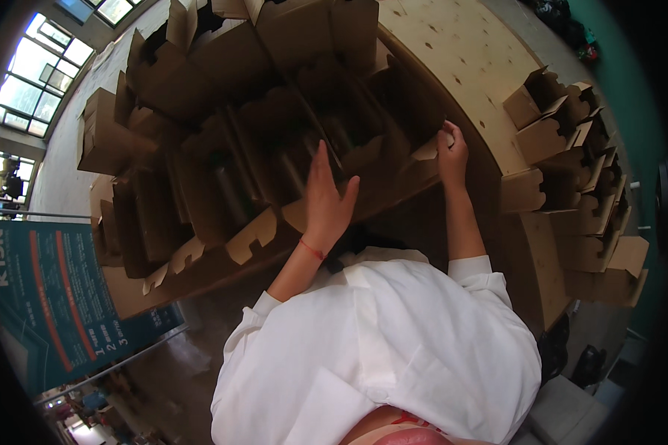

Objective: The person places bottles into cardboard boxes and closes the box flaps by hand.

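Observation:
Open cardboard boxes stand in rows on the brown table before me. My left hand (331, 200), with a red string at the wrist, is held above the near edge of a middle box (362, 158). Its thumb is spread from the fingers and nothing is in it. At the row's right end, my right hand (452, 156) has its fingers curled at the near corner of an open box (406, 105), gripping by the pale flap (426, 150). Clear, bottle-like items (231, 192) show dimly inside some boxes; shadow hides their detail.
Taller open boxes (228, 61) form a back row. A pale wooden board (451, 61) runs along the right, with more open cartons (579, 178) beyond. A green printed banner (50, 295) stands at left. Grey boxes (568, 409) sit low at right.

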